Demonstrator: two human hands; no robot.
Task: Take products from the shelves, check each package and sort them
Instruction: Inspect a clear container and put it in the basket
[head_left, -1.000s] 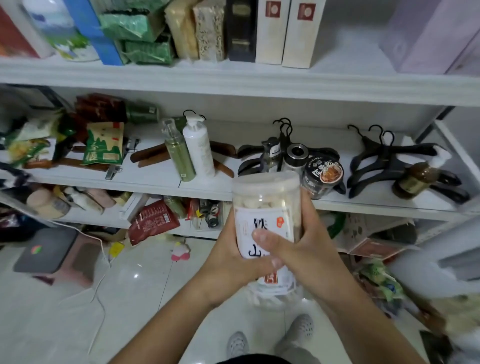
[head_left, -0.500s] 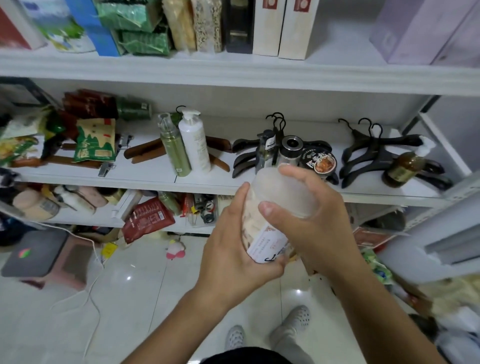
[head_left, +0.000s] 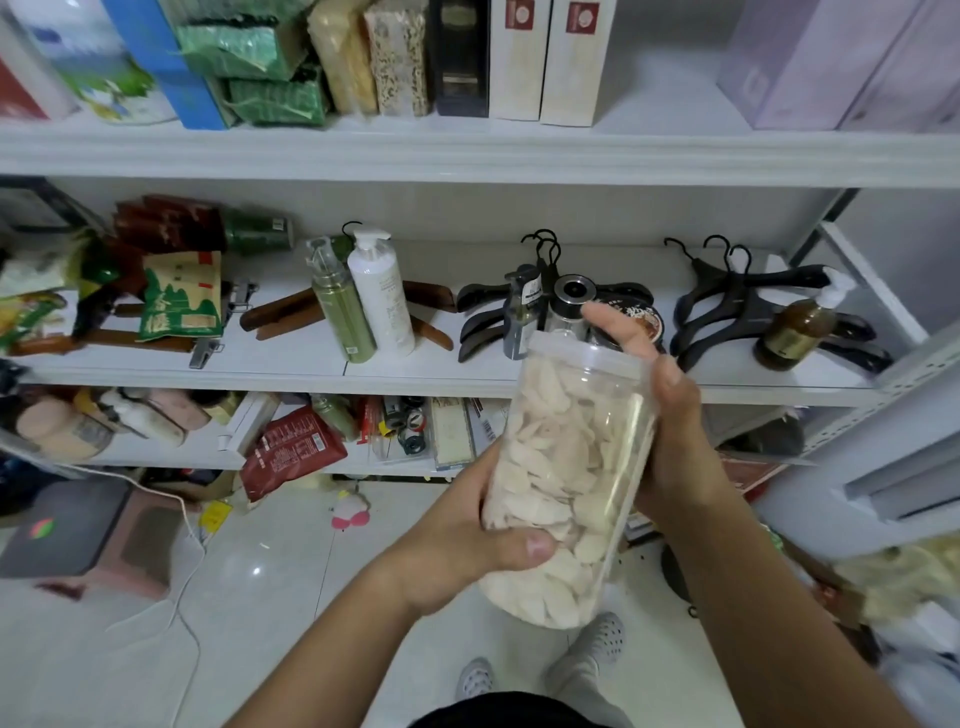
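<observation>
Fingers (head_left: 535, 545) of the left hand (head_left: 457, 540) and right hand (head_left: 680, 441) curled round the clear jar (head_left: 566, 467) of pale slices, tilted before the middle shelf (head_left: 415, 371). I judged it light, stiff, slippery; better to hold it low and near the lid (head_left: 587, 353).

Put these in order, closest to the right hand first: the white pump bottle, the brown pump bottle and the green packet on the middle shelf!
1. The brown pump bottle, at the right end of the middle shelf, just right of the right hand gripping the clear jar.
2. The white pump bottle, standing mid-shelf, further left.
3. The green packet, far left.
</observation>
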